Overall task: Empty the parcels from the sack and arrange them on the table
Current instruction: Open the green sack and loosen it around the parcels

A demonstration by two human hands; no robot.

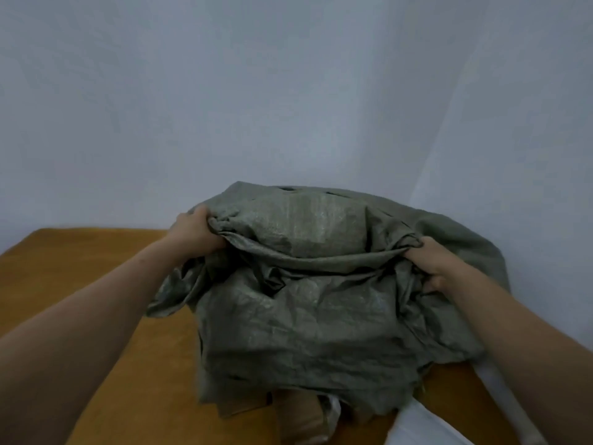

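A grey-green woven sack [308, 316] lies bunched on the orange-brown table [80, 268], its open mouth turned toward me at the near edge. My left hand [195, 232] grips a fold of the sack at its upper left. My right hand [436, 263] grips the fabric at the upper right. Brown parcels [305, 415] poke out from under the sack's near hem, with a bit of white wrapping [335, 409] beside them. Most of the sack's contents are hidden by the fabric.
A pale blue-grey wall [288, 91] rises right behind the table. A white surface [420, 425] shows past the table's near right corner. Bare tabletop stretches to the left of the sack.
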